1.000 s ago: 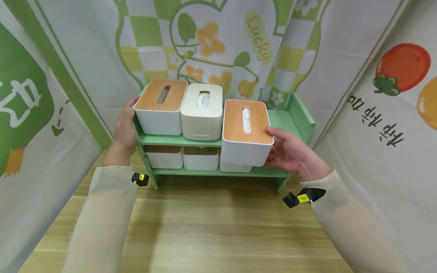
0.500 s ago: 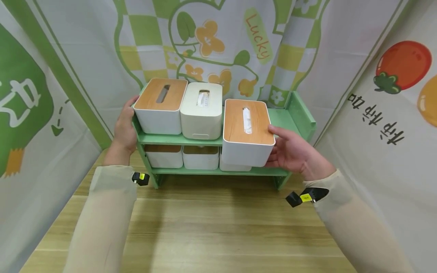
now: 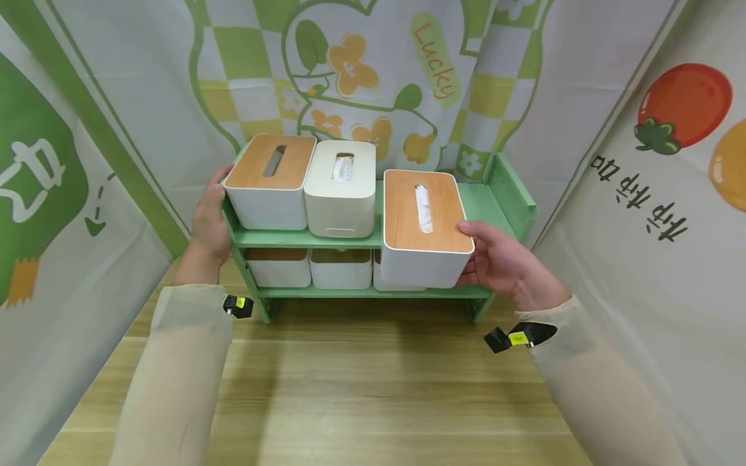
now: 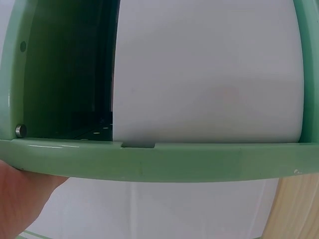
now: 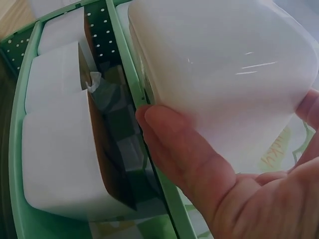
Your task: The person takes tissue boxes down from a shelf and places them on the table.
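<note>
My right hand grips a white tissue box with a wood-look lid, thumb on the lid's right edge and fingers low on its side. In the right wrist view, fingers and thumb span the box's white wall. The box overlaps the front of the two-tier green shelf. My left hand holds the shelf's left side panel, beside another wood-lidded tissue box. In the left wrist view, only part of that hand shows under the green edge; its fingertips are hidden.
A cream tissue box stands on the upper tier, right of the wood-lidded one. Three more white boxes line the lower tier, including a middle one. A raised green end panel bounds the right. Wood-look flooring lies in front.
The tissue box in my right hand has shifted slightly right and nearer. My left hand keeps its place on the shelf's side panel, and the head view has moved slightly.
</note>
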Motion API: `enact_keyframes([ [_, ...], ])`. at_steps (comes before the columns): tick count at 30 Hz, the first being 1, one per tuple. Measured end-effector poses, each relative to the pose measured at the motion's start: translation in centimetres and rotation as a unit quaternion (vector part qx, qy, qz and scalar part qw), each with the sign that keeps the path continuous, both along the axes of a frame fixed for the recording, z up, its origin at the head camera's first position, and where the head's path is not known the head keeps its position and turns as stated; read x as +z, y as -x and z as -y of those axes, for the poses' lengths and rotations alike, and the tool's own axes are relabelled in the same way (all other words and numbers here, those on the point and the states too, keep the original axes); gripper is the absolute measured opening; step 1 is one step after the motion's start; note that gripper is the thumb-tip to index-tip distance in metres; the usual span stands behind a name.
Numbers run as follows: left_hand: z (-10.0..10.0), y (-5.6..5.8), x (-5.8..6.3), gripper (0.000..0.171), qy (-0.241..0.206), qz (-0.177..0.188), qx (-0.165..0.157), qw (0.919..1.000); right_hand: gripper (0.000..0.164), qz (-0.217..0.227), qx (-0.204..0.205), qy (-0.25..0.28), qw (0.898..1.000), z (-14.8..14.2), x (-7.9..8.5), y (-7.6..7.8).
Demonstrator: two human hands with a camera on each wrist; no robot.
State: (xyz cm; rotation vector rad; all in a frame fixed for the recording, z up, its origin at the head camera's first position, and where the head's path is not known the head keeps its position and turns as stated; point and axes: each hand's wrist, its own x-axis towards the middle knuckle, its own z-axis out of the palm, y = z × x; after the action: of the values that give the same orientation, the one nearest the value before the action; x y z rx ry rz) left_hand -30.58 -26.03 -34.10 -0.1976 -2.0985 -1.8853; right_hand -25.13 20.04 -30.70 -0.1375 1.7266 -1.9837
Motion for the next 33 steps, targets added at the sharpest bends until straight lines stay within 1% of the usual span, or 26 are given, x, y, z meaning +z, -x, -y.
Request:
enact_keyframes([
  [3,0.1,0.0,0.0,0.057,0.008,-0.003,0.003,1.0,0.071,-0.01,-0.003,0.012,1.0,-0.1,-0.2,-0.4],
  [10,0.0,0.0,0.2,0.057,0.016,0.006,0.011,0.9998,0.069,-0.024,-0.004,0.051,0.998,-0.4,-0.9,-1.4],
  [17,0.0,-0.1,0.3,0.057,0.021,0.008,0.013,0.9997,0.064,-0.039,0.009,0.085,0.996,-0.5,-1.5,-2.4],
  [22,0.0,0.0,0.3,0.056,0.028,0.011,0.012,0.9995,0.066,-0.039,0.022,0.109,0.993,-0.5,-1.9,-3.2],
  [26,0.0,0.0,0.3,0.056,0.027,0.006,0.011,0.9996,0.068,-0.04,0.032,0.114,0.992,-0.3,-2.1,-3.8],
  [33,0.2,-0.1,-0.1,0.056,0.026,0.009,0.01,0.9996,0.066,-0.024,0.028,0.122,0.992,0.0,-2.4,-5.6],
])
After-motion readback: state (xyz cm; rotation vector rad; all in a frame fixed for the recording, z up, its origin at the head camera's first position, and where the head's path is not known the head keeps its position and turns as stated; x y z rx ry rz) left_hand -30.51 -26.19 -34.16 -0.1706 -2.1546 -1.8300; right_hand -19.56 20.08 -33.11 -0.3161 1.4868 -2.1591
